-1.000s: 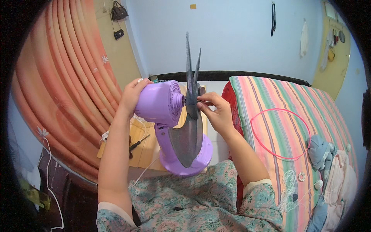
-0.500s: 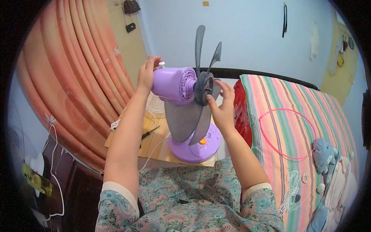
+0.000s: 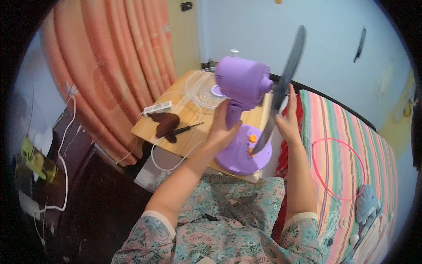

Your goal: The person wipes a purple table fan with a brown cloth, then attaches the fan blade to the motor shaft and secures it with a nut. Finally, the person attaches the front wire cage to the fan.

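A purple table fan (image 3: 242,79) stands with its front grille off, its motor head turned toward the right. My left hand (image 3: 223,126) is wrapped round the fan's neck, just under the motor housing. The grey fan blade (image 3: 285,77) sits at the front of the motor, seen nearly edge-on and slightly blurred. My right hand (image 3: 288,119) is at the blade's front side around the hub, thumb at its edge; part of its grip is hidden behind the blade. The round purple base (image 3: 241,159) with orange knobs rests on a small wooden table (image 3: 187,147).
On the table lie a white wire grille (image 3: 200,94), a black screwdriver (image 3: 188,128), a brown cloth (image 3: 167,125) and a white power strip (image 3: 159,108). White cords loop over its edge. To the right, a striped bed (image 3: 343,127) carries a pink ring (image 3: 317,169).
My left hand has moved from the back of the motor down to the neck. The fan head has turned, bringing the blade nearly edge-on. The view has shifted left.
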Demonstrator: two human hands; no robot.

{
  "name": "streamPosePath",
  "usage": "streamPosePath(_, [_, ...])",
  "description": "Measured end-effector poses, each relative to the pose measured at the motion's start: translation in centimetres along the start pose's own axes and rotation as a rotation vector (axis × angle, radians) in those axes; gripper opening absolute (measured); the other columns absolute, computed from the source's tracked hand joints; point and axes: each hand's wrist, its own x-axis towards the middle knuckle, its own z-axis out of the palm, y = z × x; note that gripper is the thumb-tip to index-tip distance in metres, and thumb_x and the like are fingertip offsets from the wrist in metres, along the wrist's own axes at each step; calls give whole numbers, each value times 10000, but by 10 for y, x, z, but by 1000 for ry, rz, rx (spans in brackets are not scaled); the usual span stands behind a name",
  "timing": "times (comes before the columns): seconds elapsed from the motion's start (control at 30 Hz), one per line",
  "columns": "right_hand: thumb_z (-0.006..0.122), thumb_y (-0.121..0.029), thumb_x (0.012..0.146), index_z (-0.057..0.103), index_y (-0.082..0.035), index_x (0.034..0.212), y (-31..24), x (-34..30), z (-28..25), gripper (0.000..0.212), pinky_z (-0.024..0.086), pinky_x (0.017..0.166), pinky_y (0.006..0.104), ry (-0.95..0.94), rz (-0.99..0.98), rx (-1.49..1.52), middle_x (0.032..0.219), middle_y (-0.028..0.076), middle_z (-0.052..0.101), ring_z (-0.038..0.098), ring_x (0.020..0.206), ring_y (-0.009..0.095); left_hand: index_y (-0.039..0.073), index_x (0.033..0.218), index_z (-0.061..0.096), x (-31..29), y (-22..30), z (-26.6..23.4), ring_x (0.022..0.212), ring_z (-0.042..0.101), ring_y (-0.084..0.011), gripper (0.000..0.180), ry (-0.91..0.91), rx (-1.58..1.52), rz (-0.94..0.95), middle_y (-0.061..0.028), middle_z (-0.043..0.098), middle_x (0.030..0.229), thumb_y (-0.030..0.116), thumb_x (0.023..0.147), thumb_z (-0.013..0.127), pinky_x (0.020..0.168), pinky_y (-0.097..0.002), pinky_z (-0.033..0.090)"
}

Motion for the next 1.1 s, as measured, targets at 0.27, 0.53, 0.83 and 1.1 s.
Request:
streamPosePath(0.27, [651,-70,658,157,-66,1498,-11,-4,22,975,159,1165,404,121,-24,-137,1529,185,202,185,1417,354,31,1450,281,22,-42,-5,1352,325,-337,692,-84,-142,22,-191,333,1441,-22,812,542,1117,-357,281])
streamPosePath(0.53, [857,-284,581,248,-26,1449,-38,1,66,1091,222,1111,476,307,0,-303,1466,237,272,265,1350,415,28,1347,444,50,-78,-14,1240,474,-246,472,0,-489,-177,-134,520,1324,26,890,561,1054,-336,349])
streamPosePath(0.83, [721,-310,800,135,-4,1488,-33,-34,49,954,175,1136,460,317,79,-239,1509,253,174,199,1385,417,29,1246,529,18,-72,-45,1076,558,-227,329,332,-523,-301,-98,577,1152,85,922,520,940,-310,440])
streamPosePath(1.1, [416,-113,1004,317,-14,1434,-42,-115,11,452,472,875,299,461,370,536,1038,130,655,621,965,194,35,1137,512,-83,28,-66,657,425,-64,175,622,-606,-53,-21,517,869,130,1004,449,529,-196,360])
